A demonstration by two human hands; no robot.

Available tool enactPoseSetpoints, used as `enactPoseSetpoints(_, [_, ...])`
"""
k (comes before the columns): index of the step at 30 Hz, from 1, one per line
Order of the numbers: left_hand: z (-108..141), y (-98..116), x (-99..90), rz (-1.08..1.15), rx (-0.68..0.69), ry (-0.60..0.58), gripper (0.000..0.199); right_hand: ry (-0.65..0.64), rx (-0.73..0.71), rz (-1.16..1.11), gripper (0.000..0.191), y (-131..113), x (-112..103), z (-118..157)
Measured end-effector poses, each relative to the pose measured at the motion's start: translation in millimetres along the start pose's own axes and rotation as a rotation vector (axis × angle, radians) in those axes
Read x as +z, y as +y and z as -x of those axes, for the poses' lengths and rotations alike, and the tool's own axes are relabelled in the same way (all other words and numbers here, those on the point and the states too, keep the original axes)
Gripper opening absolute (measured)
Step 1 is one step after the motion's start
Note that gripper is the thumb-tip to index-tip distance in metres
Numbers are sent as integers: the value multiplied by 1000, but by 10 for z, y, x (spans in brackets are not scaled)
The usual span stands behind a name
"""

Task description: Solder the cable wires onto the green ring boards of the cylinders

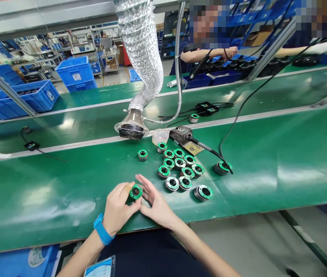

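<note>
At lower centre, a ring (pixel 136 197) is pinched by the left hand (pixel 119 206), likely for steadiness, the right hand (pixel 158 207) half-open, its hold unclear.

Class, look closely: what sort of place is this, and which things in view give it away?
Probably a factory's electronics assembly line: ring-shaped circuit-board parts clustered on a green workbench, what looks like a soldering iron near them, and a silver flexible duct hanging above.
</note>
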State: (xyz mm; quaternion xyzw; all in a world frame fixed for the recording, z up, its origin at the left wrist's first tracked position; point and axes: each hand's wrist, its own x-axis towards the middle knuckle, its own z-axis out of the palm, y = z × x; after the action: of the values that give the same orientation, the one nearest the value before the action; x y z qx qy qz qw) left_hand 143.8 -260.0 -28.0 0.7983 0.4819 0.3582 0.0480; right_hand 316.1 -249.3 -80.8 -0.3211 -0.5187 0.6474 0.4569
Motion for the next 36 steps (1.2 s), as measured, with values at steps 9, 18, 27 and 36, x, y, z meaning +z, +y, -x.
enactPoseSetpoints(9, [28,27,-40,35,-18,-3,53,248,222,-317,60,-203,247,-151])
enactPoseSetpoints(18, [-92,-332,-443,-54,487,-140,41,1,352,-505,54,-281,122,-126])
enactPoseSetpoints(27, [-19,-500,-489,-60,623,-312,29,39,243,8,56,-228,148,-162])
enactPoseSetpoints(36, [-112,-179,-429,500,-470,-559,25,114,129,201,47,-127,131,-106])
